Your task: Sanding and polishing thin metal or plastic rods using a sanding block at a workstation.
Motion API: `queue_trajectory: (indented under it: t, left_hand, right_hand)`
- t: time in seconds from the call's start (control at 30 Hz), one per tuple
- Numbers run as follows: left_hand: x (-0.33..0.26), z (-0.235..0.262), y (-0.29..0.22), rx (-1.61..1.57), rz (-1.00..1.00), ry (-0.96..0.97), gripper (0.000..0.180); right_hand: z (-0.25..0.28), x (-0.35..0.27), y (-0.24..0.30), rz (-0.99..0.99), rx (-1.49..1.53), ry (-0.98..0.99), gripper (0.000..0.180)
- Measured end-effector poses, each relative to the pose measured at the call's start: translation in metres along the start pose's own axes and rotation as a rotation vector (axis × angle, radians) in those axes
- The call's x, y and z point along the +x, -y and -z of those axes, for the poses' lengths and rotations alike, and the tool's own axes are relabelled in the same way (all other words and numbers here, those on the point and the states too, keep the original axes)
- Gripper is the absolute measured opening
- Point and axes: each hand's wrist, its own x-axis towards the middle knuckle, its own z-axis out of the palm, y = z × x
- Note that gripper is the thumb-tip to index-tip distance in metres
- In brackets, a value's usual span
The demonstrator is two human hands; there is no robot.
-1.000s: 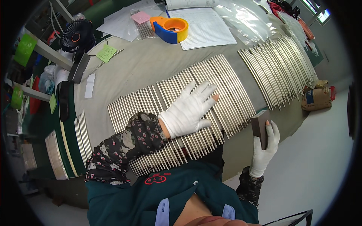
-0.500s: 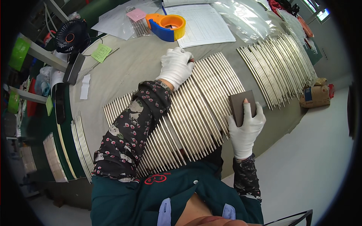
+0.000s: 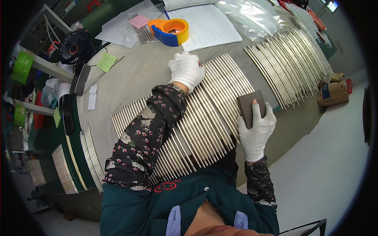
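In the head view we have our left hand (image 3: pixel 186 71) in a white glove pressed flat, fingers spread and holding nothing, on the far ends of a row of pale metal rods (image 3: pixel 204 114) laid side by side on the grey table (image 3: pixel 130 78); our right hand (image 3: pixel 256 129), also gloved, has its fingers wrapped round a dark sanding block (image 3: pixel 249 108), thumb over its face, at the near right edge of that row; the rods run with their long axis from our body away toward the far side of the table, so the block sits across them; the right hand is the nearer one to the rods' near ends, the left reaches well over them; a second row of rods (image 3: pixel 291 63) lies apart to the right; beyond the left hand sit an orange and blue tape dispenser (image 3: pixel 170 31), a printed sheet (image 3: pixel 208 25), a small black fan (image 3: pixel 76 46) and a green sticky note (image 3: pixel 106 62).
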Motion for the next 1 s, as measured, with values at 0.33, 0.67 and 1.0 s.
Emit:
queue_trajectory:
  t: [0.33,0.67,1.0]
  left_hand:
    - [0.004,-0.006,0.019,-0.667,0.022,0.022,0.027]
    - [-0.016,-0.009,0.025,-1.434,0.066,0.173,0.014]
    - [-0.015,-0.007,0.024,-1.430,0.106,0.215,0.012]
  right_hand:
    - [-0.004,-0.003,-0.001,-0.005,0.022,-0.045,0.062]
    - [0.014,0.021,0.010,0.066,0.081,-0.082,0.061]
    - [-0.007,0.082,0.044,0.130,0.034,0.021,0.048]
